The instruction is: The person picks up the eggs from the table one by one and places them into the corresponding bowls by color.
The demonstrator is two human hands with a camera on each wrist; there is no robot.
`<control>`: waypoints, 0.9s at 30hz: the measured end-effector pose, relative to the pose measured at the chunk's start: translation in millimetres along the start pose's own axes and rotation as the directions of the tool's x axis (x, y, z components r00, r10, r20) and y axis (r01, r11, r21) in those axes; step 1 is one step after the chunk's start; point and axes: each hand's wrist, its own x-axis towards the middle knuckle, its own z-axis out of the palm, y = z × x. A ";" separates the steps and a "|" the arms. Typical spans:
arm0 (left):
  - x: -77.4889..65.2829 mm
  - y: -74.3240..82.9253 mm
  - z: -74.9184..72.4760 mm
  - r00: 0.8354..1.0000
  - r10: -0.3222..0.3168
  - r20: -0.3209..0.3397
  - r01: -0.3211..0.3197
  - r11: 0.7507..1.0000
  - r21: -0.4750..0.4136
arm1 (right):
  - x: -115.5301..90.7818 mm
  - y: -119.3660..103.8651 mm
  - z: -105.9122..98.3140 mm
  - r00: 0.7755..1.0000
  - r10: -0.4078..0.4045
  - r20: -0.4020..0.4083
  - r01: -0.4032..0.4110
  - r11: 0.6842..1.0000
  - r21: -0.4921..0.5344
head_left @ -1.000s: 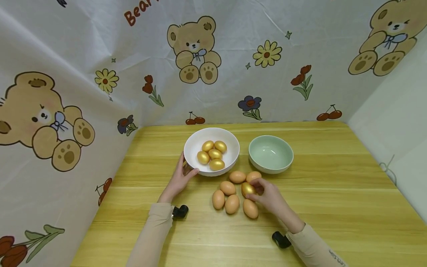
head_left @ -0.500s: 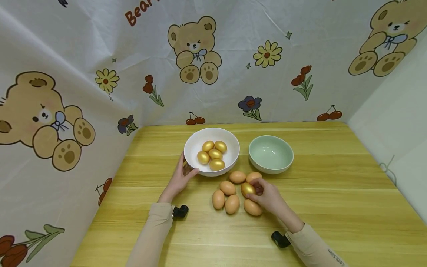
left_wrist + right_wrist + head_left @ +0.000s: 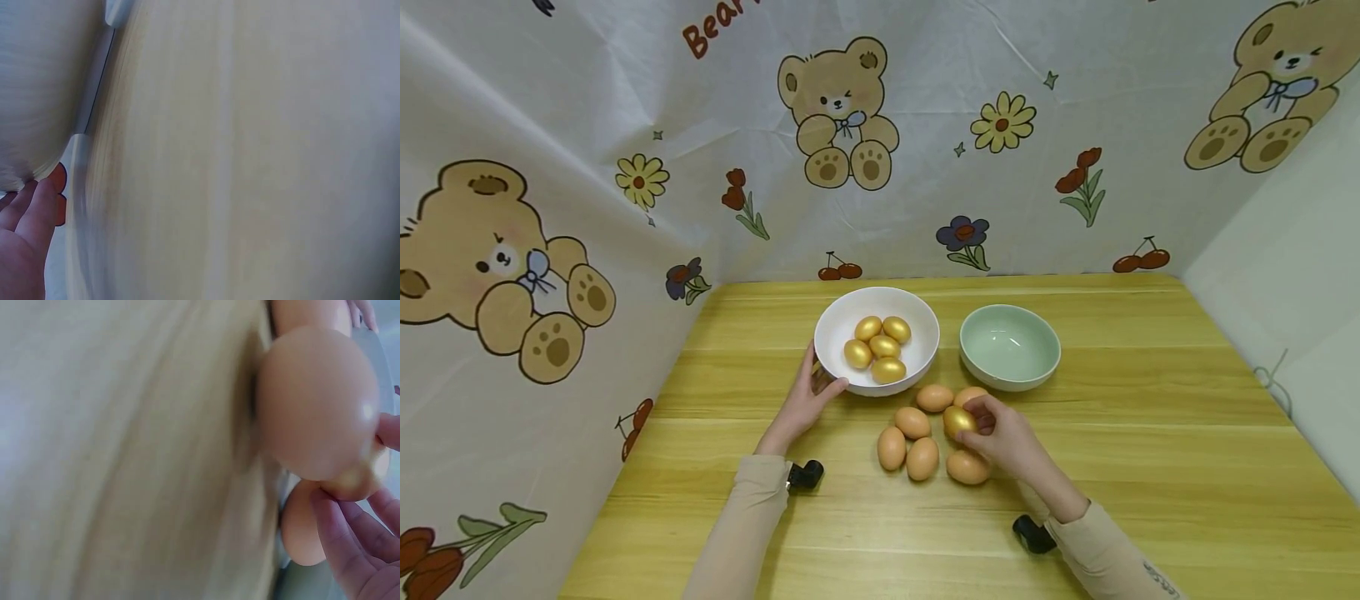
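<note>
In the head view my left hand (image 3: 796, 413) touches the left side of a white bowl (image 3: 831, 354), its thumb at the front. Several golden eggs (image 3: 886, 347) lie inside. The left wrist view shows fairly straight fingers (image 3: 39, 215) against the bowl (image 3: 44, 81). My right hand (image 3: 1009, 440) pinches another golden egg (image 3: 959, 422) between thumb and fingers, among several brown eggs (image 3: 922, 458) on the table. Up close in the right wrist view, a brown egg (image 3: 315, 403) partly hides that golden egg (image 3: 353, 481).
To the right of the white bowl stands a pale green bowl (image 3: 1010, 346) with nothing in it. Both bowls rest on a wood-grain table (image 3: 1150, 417). A bear-print cloth (image 3: 910, 225) hangs behind and at the left, with a white wall (image 3: 1292, 317) at the right.
The brown egg below my right hand has turned more sideways. My right hand and the golden egg have shifted very slightly right. The left hand and both bowls stay in place.
</note>
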 end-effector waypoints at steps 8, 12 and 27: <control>0.1 1.6 -0.2 1.000 -0.009 -0.004 0.009 1.000 0.014 | -0.7 -7.9 -9.3 0.999 -0.023 -0.037 0.024 0.999 0.027; -0.1 2.1 -0.2 1.000 -0.017 -0.004 0.017 1.000 0.023 | -0.3 -11.1 -13.5 0.998 -0.034 -0.051 0.036 0.998 0.050; 0.1 0.6 -0.6 1.000 -0.023 -0.007 0.023 0.999 0.026 | 19.3 -29.3 -37.4 0.989 -0.129 -0.065 0.136 0.984 0.112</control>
